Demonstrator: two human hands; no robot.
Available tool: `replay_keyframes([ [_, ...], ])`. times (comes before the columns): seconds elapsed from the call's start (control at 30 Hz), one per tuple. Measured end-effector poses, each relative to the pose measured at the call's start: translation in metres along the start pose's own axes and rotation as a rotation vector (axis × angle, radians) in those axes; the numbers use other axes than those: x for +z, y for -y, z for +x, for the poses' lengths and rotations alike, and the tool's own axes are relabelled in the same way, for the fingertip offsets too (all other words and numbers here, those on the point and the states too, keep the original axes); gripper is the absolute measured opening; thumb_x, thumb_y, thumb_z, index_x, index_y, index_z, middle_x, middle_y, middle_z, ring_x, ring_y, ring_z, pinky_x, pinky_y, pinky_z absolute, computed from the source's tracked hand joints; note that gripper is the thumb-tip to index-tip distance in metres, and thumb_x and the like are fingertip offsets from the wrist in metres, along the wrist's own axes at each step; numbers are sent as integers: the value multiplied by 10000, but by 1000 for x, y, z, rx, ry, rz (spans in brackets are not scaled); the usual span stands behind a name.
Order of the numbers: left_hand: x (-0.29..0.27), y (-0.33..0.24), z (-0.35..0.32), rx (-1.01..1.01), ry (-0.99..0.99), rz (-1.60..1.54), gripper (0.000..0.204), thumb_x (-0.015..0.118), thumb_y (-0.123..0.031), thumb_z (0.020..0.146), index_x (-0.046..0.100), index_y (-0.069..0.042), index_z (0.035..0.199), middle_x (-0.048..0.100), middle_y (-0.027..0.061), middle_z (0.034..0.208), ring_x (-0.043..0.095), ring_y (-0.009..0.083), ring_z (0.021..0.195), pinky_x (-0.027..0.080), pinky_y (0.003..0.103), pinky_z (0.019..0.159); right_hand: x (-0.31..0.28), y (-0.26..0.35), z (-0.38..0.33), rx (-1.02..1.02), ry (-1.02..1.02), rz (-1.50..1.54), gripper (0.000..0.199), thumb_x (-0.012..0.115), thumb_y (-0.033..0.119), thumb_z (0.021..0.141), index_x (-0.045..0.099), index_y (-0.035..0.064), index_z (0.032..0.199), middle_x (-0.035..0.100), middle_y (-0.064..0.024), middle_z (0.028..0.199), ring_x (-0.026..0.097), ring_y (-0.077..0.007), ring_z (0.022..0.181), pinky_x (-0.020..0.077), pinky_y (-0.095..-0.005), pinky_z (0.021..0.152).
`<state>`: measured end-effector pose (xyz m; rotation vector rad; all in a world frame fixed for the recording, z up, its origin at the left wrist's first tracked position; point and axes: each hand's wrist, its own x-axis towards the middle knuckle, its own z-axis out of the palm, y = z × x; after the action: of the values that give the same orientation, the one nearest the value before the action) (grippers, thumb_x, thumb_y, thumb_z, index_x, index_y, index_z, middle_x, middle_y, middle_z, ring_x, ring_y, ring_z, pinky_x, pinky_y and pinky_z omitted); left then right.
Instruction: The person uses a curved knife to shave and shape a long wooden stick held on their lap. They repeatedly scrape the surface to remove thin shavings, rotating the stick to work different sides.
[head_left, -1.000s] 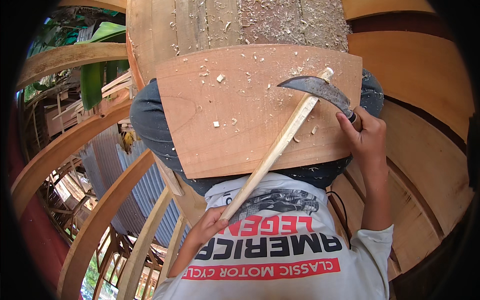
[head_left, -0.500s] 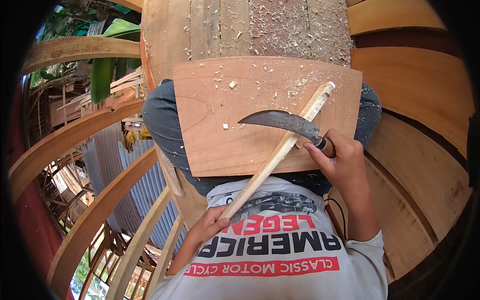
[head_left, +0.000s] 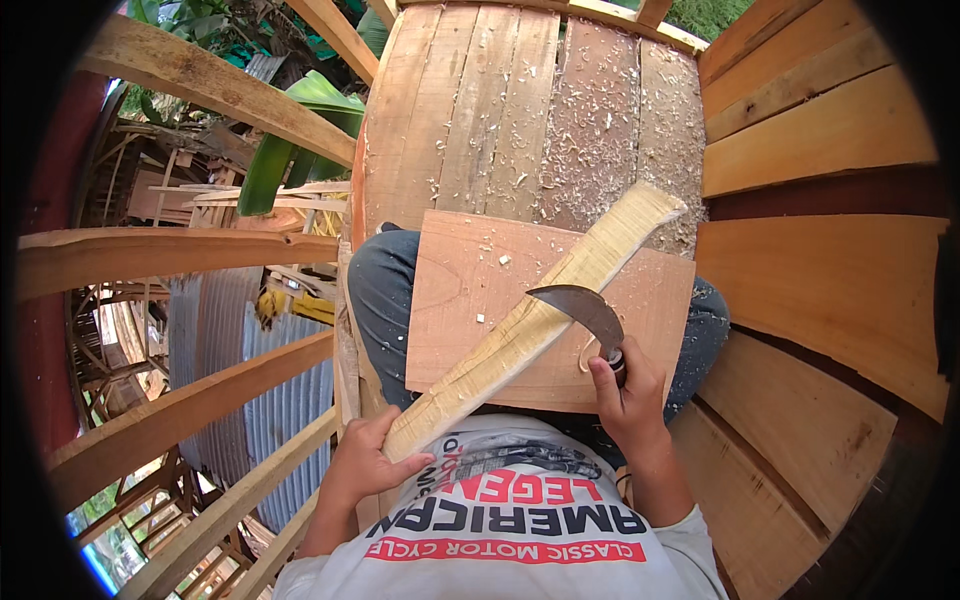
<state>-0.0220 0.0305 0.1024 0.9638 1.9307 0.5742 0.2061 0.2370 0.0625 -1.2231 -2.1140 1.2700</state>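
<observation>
A long pale wooden stick (head_left: 545, 316) lies slantwise across a reddish wooden board (head_left: 470, 310) that rests on my lap. My left hand (head_left: 368, 462) grips the stick's near end against my stomach. My right hand (head_left: 625, 395) holds the handle of a curved dark blade (head_left: 580, 303), whose edge lies on the stick about midway along it. A curl of shaving sits beside the blade. The stick's far end reaches past the board's top edge.
I sit on a deck of wooden planks (head_left: 520, 110) strewn with shavings. Curved plank walls (head_left: 810, 270) rise at the right. Bare curved wooden ribs (head_left: 180, 245) run at the left, with corrugated metal sheets (head_left: 230, 360) and green leaves (head_left: 290, 140) far below.
The stick has swung so that its far end now points further up and right. The blade has come down from the stick's far end to its middle, toward my body.
</observation>
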Motion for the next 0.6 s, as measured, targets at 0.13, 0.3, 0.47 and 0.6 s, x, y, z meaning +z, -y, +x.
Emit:
replay_keyframes([
  [0.13, -7, -17, 26, 209, -286, 287, 432, 817, -362, 597, 558, -45, 734, 577, 124, 565, 608, 305, 530, 462, 353, 502, -3, 9, 13, -198, -33, -94, 221, 690, 174, 809, 544, 9, 794, 542, -120, 582, 559, -230, 456, 397, -325, 422],
  [0.3, 0, -30, 36, 336, -394, 298, 430, 836, -344, 565, 543, -54, 687, 568, 124, 546, 599, 287, 498, 446, 343, 455, -26, 17, 14, -214, -139, -129, 370, 720, 328, 772, 522, 44, 641, 489, -98, 500, 536, -238, 415, 388, -334, 401],
  [0.47, 6, -40, 32, 262, -264, 208, 395, 813, -294, 605, 581, -13, 758, 586, 147, 589, 615, 285, 522, 453, 324, 479, -46, 0, 15, -163, -210, -279, 465, 696, 425, 770, 491, 61, 565, 477, -90, 464, 527, -265, 414, 386, -345, 402],
  [0.6, 18, -40, 21, 87, -123, 40, 380, 774, -277, 664, 599, 8, 845, 614, 157, 638, 638, 274, 567, 467, 324, 521, -37, -8, 8, -116, -148, -273, 456, 695, 421, 774, 508, 56, 575, 491, -95, 474, 536, -272, 423, 394, -350, 411],
])
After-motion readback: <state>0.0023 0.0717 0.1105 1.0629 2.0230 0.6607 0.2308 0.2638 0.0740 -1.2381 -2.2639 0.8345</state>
